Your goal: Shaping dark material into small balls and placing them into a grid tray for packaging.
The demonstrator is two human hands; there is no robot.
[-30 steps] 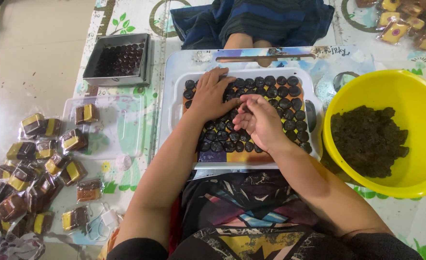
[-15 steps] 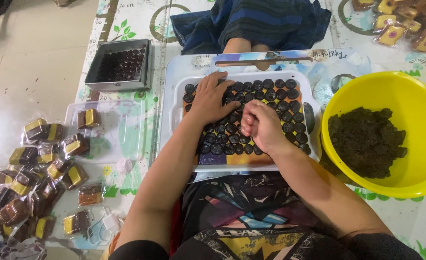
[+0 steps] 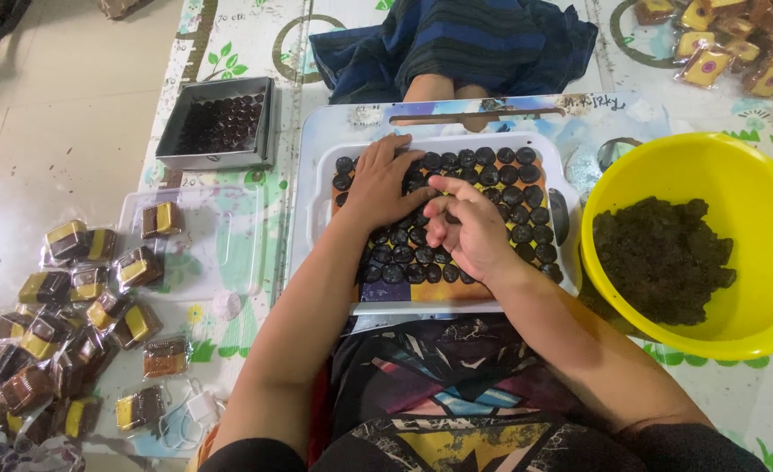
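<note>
Dark round pieces (image 3: 491, 179) lie in rows on a white tray (image 3: 321, 210), on top of an orange sheet, right under both hands. Left hand (image 3: 385, 185) is flat on the rows at the tray's upper left, fingers spread & pointing away from the body, palm down; nothing gripped as far as can be seen. Right hand (image 3: 467, 229) sits just beside it, toward the body & to its right, fingers curled in w/ tips close together over the pieces; can't tell if a piece is pinched between them.

Right of the right hand, touching the tray's edge: yellow bowl (image 3: 771, 188) w/ a heap of dark crumbly mix (image 3: 662, 258). Beyond both hands: a 2nd person's knees under blue striped cloth (image 3: 456, 39). Left of the left hand: clear plastic lid (image 3: 220, 253) on the mat, w/ a metal box (image 3: 220, 124) of dark pieces beyond it. Farther left & nearer the body: pile of wrapped brown-yellow cakes (image 3: 63, 306). More wrapped cakes (image 3: 736, 44) far right, beyond the bowl.
</note>
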